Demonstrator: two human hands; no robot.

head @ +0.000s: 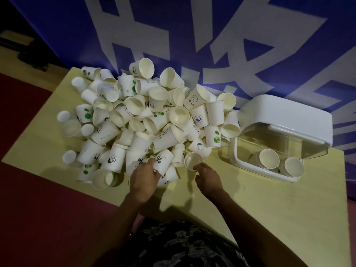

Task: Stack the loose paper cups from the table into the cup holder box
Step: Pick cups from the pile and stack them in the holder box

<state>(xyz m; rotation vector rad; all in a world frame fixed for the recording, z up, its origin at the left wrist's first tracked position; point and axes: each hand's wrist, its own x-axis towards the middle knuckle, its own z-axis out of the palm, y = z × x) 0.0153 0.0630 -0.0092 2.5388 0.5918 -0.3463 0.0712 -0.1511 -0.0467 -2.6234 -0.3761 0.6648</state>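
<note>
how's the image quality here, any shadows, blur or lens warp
Head view: dim overall, light from above throws hard shadows of both arms onto the pale yellow table; wide-angle lens bows the table edges; the white paper cup pile is fairly sharp; the clear plastic cup holder box shows faint reflections.

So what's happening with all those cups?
A person is tidying a big heap of paper cups on a yellow table. Their left hand grips a cup marked with percent signs at the near edge of the heap, and their right hand pinches the rim of a plain cup beside it. Off to the right sits the cup holder box, lid open, with two cups already inside. Most of the heap is yet to go in.
</note>
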